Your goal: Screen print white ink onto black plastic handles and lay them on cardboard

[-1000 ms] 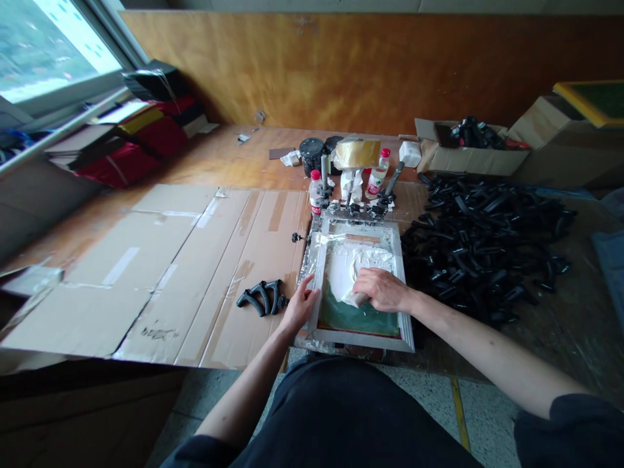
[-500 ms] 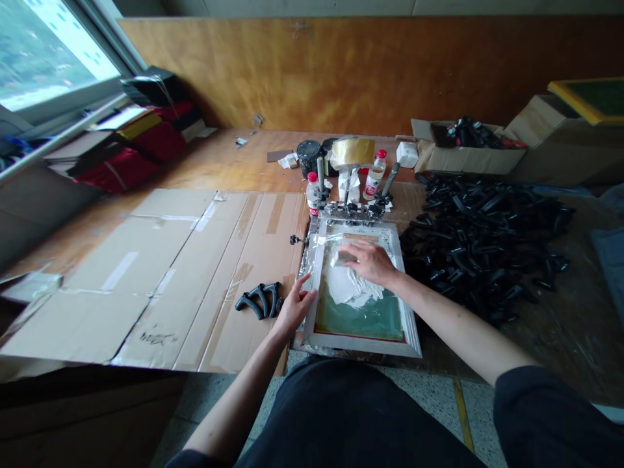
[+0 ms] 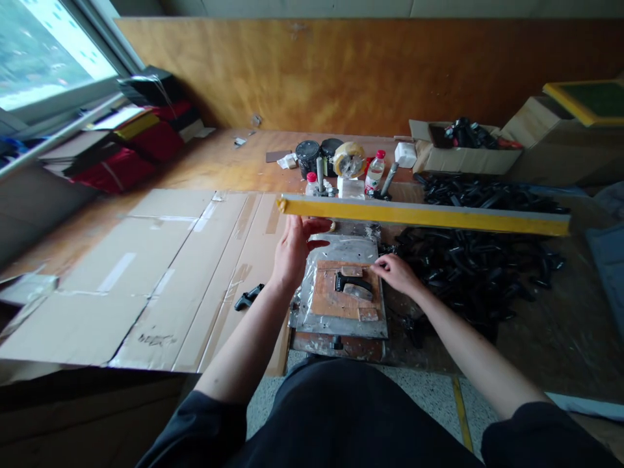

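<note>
My left hand is raised over the left of the press base, thumb and fingers apart, its upper edge meeting the left end of a long yellow-and-grey bar. The bar looks like the screen frame seen edge-on. Below it, a black curved handle lies on a wooden jig fixed to a metal plate. My right hand is at the jig's right edge beside the handle, fingers drawn together; whatever they may hold is hidden. More black handles rest left of my left forearm, partly covered.
A big heap of black handles covers the right side. Flattened cardboard spreads to the left. Behind the press stand a tape roll, dark jars and a red-capped bottle. An open carton sits at the back right.
The screen frame with white ink no longer lies flat; the jig and a handle now show. My right hand has moved right and down, without the squeegee block. My left hand has risen.
</note>
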`<state>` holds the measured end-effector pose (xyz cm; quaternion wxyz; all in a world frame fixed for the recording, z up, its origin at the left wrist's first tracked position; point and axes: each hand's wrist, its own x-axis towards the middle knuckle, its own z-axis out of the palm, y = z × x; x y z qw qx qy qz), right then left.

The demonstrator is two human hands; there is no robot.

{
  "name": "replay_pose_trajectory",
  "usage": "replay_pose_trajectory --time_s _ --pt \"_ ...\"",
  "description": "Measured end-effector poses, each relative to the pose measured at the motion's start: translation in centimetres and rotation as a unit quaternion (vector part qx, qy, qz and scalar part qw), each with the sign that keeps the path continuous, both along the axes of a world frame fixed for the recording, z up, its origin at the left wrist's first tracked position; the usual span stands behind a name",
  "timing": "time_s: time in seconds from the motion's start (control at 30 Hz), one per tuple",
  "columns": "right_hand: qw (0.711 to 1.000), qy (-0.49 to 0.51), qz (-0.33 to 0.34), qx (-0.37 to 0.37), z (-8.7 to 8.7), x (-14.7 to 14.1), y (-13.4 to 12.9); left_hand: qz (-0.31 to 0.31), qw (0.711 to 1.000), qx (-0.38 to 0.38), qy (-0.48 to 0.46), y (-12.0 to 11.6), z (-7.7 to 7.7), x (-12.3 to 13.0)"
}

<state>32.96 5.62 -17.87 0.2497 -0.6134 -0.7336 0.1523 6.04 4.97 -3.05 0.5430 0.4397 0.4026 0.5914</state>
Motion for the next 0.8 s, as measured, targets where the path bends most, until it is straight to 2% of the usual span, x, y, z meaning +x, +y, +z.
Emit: replay_pose_trajectory --time_s 0.07,0.1,0.17,0.2,0.23,0.27,0.33,0.37,0.4,0.43,0.5,0.53,0.6,0.7,0.8 --pt "0.995 -0.079 0.061 -0.027 -1.3 -3.5 -1.8 0.021 0.999 -0.031 -0.021 -0.9 -1.2 0.7" --pt "0.991 -0.113 0.064 -0.037 -1.4 -5.0 -2.5 0.015 0.997 -0.076 -0.021 -1.8 -2.3 1.0" --pt "0.989 -0.140 0.028 -0.047 -0.9 -7.6 -4.1 -0.057 0.974 -0.218 -0.008 -4.5 -5.2 1.8" --pt "0.990 -0.135 0.016 -0.040 -0.4 -8.7 -5.0 -0.116 0.948 -0.295 -0.001 -6.0 -6.7 2.2" --pt "0.992 -0.122 0.026 -0.023 0.2 -9.7 -5.9 -0.149 0.929 -0.340 -0.012 -7.4 -8.3 2.5" --pt "0.993 -0.103 0.058 0.003 0.8 -10.5 -6.7 -0.157 0.920 -0.356 -0.037 -8.6 -9.6 2.5" --pt "0.983 -0.064 0.161 0.053 1.7 -11.3 -7.6 -0.113 0.919 -0.369 -0.080 -10.3 -11.8 1.8" --pt "0.977 -0.048 0.197 0.067 1.9 -11.0 -7.6 -0.077 0.921 -0.372 -0.086 -10.7 -12.5 0.8" --pt "0.976 -0.038 0.202 0.072 1.9 -10.2 -7.0 -0.036 0.923 -0.376 -0.076 -10.9 -13.2 -0.7" --pt "0.982 -0.038 0.170 0.069 1.7 -8.9 -6.1 0.007 0.923 -0.381 -0.051 -10.9 -13.8 -2.6" --pt "0.996 -0.064 0.035 0.050 0.9 -5.2 -3.4 0.106 0.922 -0.372 0.023 -10.8 -15.1 -7.2" --pt "0.995 -0.095 -0.028 0.031 0.3 -3.2 -1.9 0.164 0.912 -0.371 0.059 -10.7 -15.9 -9.6" --pt "0.984 -0.140 -0.105 -0.028 -0.9 0.5 0.6 0.239 0.885 -0.386 0.101 -10.8 -17.3 -13.8" --pt "0.970 -0.177 -0.140 -0.091 -2.5 3.2 2.4 0.266 0.866 -0.407 0.114 -11.1 -18.8 -16.9" --pt "0.959 -0.201 -0.152 -0.130 -3.3 3.2 2.8 0.260 0.875 -0.374 0.162 -11.1 -18.7 -16.6"
